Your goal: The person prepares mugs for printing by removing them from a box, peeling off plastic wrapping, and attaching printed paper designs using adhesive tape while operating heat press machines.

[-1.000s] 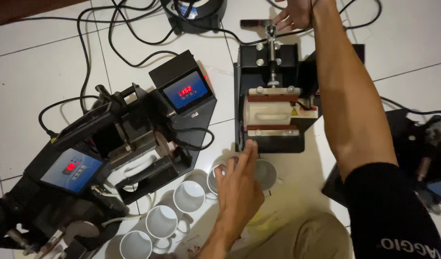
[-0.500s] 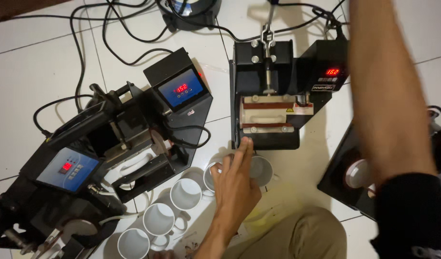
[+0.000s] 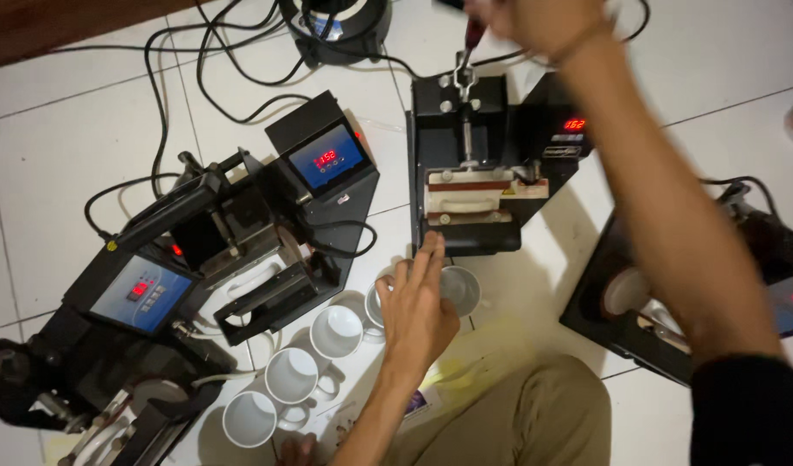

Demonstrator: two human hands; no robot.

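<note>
Head cam, looking down at a white tile floor (image 3: pixel 68 147) w/ several black mug presses. Left hand (image 3: pixel 418 306) is flat, fingers spread loosely and straight, gripping nothing; fingertips (image 3: pixel 432 250) touch the front base edge of the middle mug press (image 3: pixel 474 164), palm hovers over white mugs. One white mug (image 3: pixel 459 289) sits just beside the hand on its right, partly hidden by it. Right hand (image 3: pixel 534 22) is up at top of frame, blurred, closed around the press's lever handle (image 3: pixel 471 39). A white mug (image 3: pixel 465 200) lies on its side clamped in that press. More white mugs (image 3: pixel 291 375) stand in a diagonal row left of the hand. Left press (image 3: pixel 241 242) has a blue display w/ red digits; another press (image 3: pixel 672 319) at right edge.
</note>
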